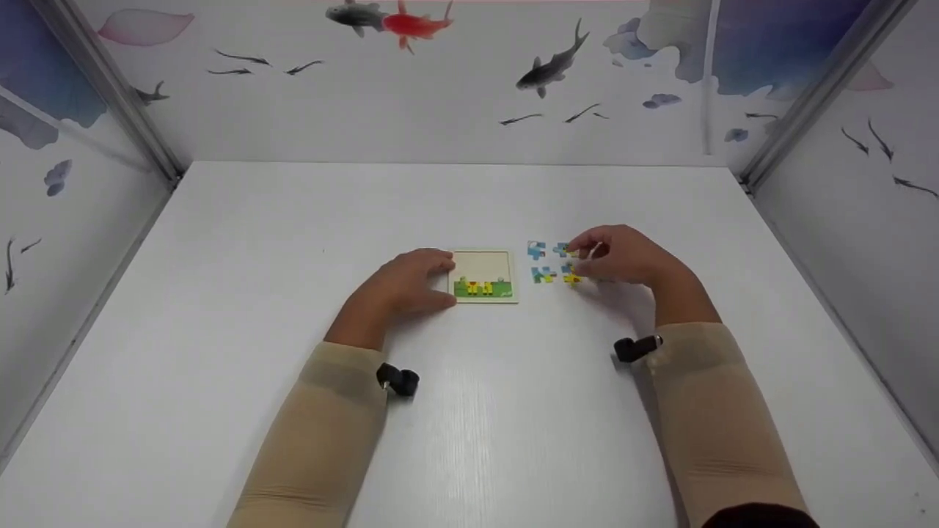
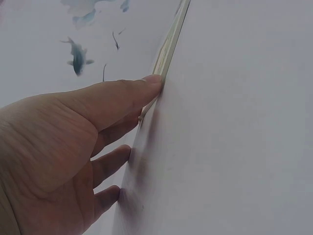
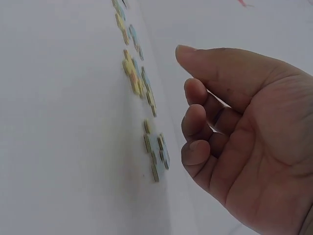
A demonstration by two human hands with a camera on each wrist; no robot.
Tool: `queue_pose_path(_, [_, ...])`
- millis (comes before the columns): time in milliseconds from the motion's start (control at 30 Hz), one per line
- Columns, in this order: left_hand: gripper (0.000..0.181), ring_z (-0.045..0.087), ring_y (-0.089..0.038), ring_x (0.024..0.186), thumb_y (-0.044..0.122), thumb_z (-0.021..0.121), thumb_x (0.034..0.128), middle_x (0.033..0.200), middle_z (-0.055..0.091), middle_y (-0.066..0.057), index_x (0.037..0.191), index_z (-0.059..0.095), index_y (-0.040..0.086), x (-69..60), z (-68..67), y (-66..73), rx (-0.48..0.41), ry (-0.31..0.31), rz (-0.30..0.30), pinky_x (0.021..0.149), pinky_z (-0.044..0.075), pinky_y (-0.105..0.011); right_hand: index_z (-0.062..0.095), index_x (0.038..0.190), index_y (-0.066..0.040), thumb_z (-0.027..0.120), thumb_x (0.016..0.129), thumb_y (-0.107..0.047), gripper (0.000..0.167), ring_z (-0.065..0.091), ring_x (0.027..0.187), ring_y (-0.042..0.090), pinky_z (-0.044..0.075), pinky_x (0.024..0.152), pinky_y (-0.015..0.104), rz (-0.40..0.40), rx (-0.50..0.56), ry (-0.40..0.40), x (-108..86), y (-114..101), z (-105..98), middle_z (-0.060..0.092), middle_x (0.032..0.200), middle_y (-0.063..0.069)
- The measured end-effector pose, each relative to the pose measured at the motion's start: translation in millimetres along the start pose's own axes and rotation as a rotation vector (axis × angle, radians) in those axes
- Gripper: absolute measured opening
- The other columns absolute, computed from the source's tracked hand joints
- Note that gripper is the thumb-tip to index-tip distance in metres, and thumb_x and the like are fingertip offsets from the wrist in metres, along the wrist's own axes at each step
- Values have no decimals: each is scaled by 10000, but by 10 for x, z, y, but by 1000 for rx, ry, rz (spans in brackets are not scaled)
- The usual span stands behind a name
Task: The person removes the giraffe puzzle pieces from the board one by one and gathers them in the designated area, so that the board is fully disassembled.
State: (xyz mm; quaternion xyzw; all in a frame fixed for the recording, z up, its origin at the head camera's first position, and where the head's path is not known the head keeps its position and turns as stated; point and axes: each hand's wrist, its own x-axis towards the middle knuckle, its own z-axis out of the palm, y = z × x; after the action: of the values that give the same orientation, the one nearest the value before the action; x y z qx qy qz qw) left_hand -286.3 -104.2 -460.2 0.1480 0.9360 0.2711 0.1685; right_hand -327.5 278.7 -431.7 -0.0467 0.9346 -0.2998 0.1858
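Observation:
A small square wooden puzzle tray [image 1: 480, 264] lies flat on the table, with green and yellow pieces fitted along its near side and bare wood beyond. My left hand [image 1: 406, 284] holds the tray's left side, thumb at the near corner and a finger at the far one. In the left wrist view, the thumb [image 2: 129, 95] touches the frame's edge. Several loose jigsaw pieces [image 1: 543, 275] lie right of the tray. Above them hovers my right hand [image 1: 623, 253], fingers loosely bent. In the right wrist view, nothing shows between thumb and fingers, and the pieces [image 3: 132, 76] lie apart from them.
A white table [image 1: 469, 411] extends around both hands. Panels printed with fish [image 1: 550, 70] stand at the back and both sides, joined by metal posts [image 1: 110, 88]. Small black devices [image 1: 400, 380] sit on both wrists.

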Motion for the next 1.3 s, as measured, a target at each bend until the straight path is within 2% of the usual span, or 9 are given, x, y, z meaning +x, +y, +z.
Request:
queue_pose_path(200, [685, 254, -233, 1668, 380, 761, 983, 1734, 387, 82, 1605, 514, 230, 9, -4, -1, 20, -2, -8, 1372, 214, -489, 752, 1287, -311, 825, 937, -326, 358, 587, 1008, 260, 542, 745, 316, -44, 21, -35, 52, -280, 135, 651, 1239, 41])
queue_pose_path(433, [682, 285, -235, 1657, 374, 753, 977, 1722, 410, 69, 1598, 524, 211, 1, 2, 0, 18, 3, -1, 1363, 239, -491, 755, 1308, -284, 794, 963, -325, 350, 614, 1043, 242, 548, 798, 328, -152, 4, -79, 126, -579, 325, 675, 1239, 25])
queue_pose_path(867, [680, 320, -246, 1641, 410, 748, 978, 1713, 424, 65, 1594, 529, 222, 9, -5, 11, 38, 3, 5, 1345, 277, -529, 737, 1340, -247, 769, 986, -309, 361, 651, 1146, 231, 572, 953, 405, -274, -38, -184, 191, -1154, 715, 686, 1202, 7])
queue_pose_path(1100, [676, 348, -253, 1628, 424, 758, 976, 1707, 436, 42, 1579, 545, 204, 9, -1, 22, 61, 12, 18, 1335, 303, -516, 737, 1332, -231, 762, 990, -284, 347, 666, 1109, 223, 576, 894, 387, -309, -38, -185, 196, -1204, 827, 693, 1176, 5])
queue_pose_path(1300, [682, 329, -243, 1639, 407, 753, 979, 1712, 428, 65, 1589, 534, 196, 20, -5, 14, 62, 7, 26, 1343, 289, -512, 735, 1339, -232, 743, 992, -220, 347, 664, 1117, 214, 578, 938, 391, -288, -59, -207, 237, -1153, 904, 717, 1183, 5])
